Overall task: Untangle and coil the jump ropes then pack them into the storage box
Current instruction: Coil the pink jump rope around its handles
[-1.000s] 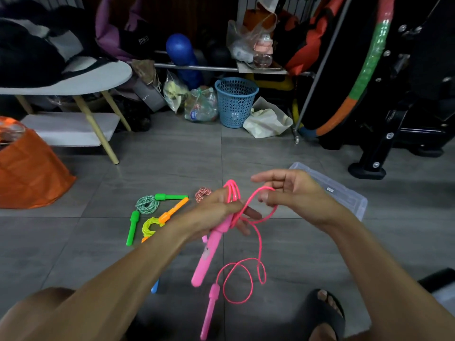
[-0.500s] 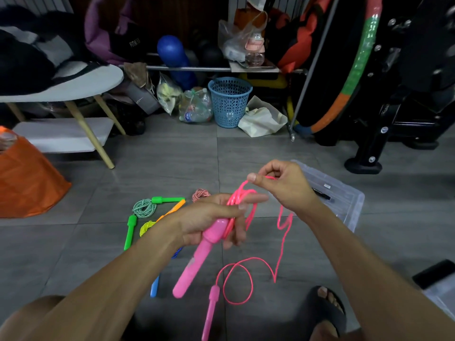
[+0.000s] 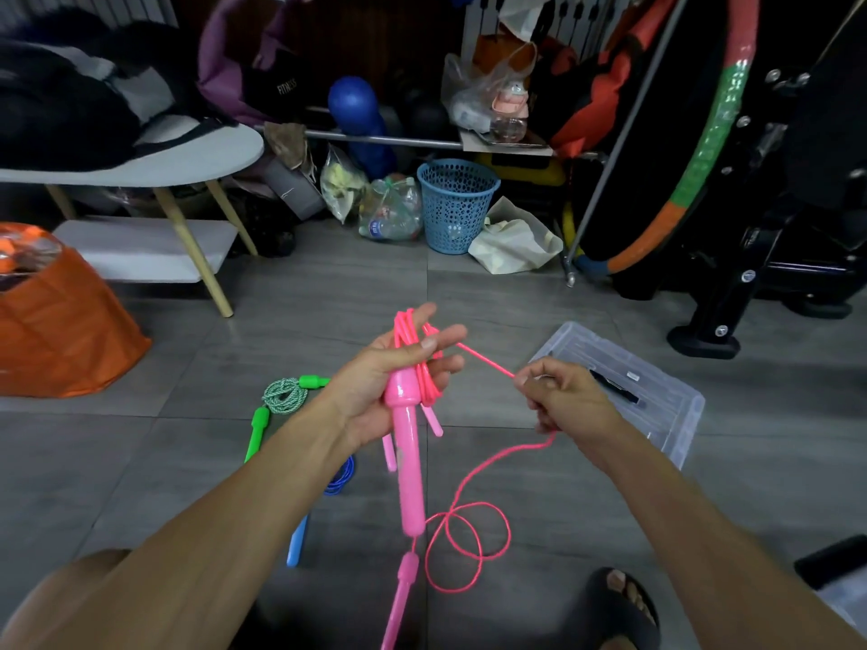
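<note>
My left hand (image 3: pixel 380 382) holds a pink jump rope handle (image 3: pixel 407 452) upright, with several loops of pink cord (image 3: pixel 413 340) wound over its fingers. My right hand (image 3: pixel 565 401) pinches the same pink cord, pulled taut to the right of the coil. The slack cord (image 3: pixel 474 537) hangs down to the floor in loops beside the second pink handle (image 3: pixel 403 588). The clear plastic storage box (image 3: pixel 657 391) sits open on the floor just behind my right hand. A green rope (image 3: pixel 281 398), coiled, lies left of my left hand.
A blue rope and handle (image 3: pixel 300 537) lie under my left forearm. An orange bag (image 3: pixel 61 330) stands far left, a white table (image 3: pixel 140 161) behind it. A blue basket (image 3: pixel 455 204), bags, a hoop (image 3: pixel 703 147) and black exercise gear (image 3: pixel 774 255) line the back. My sandalled foot (image 3: pixel 619 602) is lower right.
My right hand has drawn the cord out to the right and down, away from the coil. My left hand has turned the handle more upright, with its fingers spread.
</note>
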The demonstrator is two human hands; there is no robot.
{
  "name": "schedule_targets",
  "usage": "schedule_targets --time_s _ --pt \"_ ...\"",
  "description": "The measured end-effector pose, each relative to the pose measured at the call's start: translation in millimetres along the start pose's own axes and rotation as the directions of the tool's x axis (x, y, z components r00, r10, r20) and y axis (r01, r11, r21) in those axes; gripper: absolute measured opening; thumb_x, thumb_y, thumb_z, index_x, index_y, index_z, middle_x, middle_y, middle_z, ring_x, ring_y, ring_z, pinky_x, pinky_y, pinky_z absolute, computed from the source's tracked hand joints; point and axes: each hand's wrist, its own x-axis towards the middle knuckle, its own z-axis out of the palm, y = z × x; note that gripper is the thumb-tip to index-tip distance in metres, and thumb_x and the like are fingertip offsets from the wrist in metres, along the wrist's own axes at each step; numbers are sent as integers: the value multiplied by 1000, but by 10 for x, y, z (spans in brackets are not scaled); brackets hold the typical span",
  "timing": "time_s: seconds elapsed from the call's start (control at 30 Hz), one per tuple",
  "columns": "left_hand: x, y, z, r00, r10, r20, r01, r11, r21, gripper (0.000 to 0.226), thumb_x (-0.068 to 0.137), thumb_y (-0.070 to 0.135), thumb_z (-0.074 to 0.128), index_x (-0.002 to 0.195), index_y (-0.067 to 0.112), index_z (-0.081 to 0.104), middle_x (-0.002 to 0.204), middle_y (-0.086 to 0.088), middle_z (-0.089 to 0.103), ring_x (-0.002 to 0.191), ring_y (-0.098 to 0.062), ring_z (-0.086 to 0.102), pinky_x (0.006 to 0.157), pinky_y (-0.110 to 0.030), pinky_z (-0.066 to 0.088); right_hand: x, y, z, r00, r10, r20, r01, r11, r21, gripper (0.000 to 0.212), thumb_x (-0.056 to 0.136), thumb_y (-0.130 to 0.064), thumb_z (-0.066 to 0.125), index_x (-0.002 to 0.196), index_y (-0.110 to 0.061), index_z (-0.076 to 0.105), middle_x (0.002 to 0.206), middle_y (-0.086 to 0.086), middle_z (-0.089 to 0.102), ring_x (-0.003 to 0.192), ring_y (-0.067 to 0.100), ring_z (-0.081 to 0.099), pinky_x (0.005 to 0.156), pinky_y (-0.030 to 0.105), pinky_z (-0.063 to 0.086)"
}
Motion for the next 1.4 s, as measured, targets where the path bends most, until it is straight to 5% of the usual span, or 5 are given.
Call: schedule_targets --time_s 0.53,0.83,1.1,1.27,1.4 --pt "153 -123 -20 986 111 -125 -76 964 254 18 91 -10 45 91 6 53 126 -12 61 110 -34 61 94 -38 49 -493 -298 239 896 -20 444 141 960 -243 13 87 -12 63 90 -2 71 62 0 63 57 6 56 57 24 49" --pt "194 -340 -131 993 55 -103 62 499 865 25 93 17 58 100 -2 45 105 -15 70 83 -23 72 85 -48 55 -444 -470 37 959 -177 221 242 918 -313 18 85 -4 60 78 -17 71 54 -7 51 51 7 43 52 23 37" --pt "28 -295 1 953 -283 105 46 480 876 51 91 43 52 112 -4 51 100 -8 73 77 -27 72 71 -45 58 -341 -495 -6 915 -392 95 398 836 -378 11 80 -23 71 72 -24 63 55 -2 54 51 5 44 53 27 39" --pt "-56 -255 58 872 -437 221 152 670 726 48 94 8 53 139 16 39 84 -10 73 67 -24 68 63 -28 55 -267 -476 -29 916 -396 -61 344 855 -388 35 61 -38 84 70 -21 55 53 -8 44 49 6 39 50 25 35" --pt "-73 -104 29 847 -467 253 258 779 571 39 84 17 60 123 15 60 75 -15 70 66 -28 69 60 -33 57 -223 -505 -122 953 -297 56 299 954 -35 30 72 -14 79 94 -15 59 65 2 51 59 7 48 59 20 43"
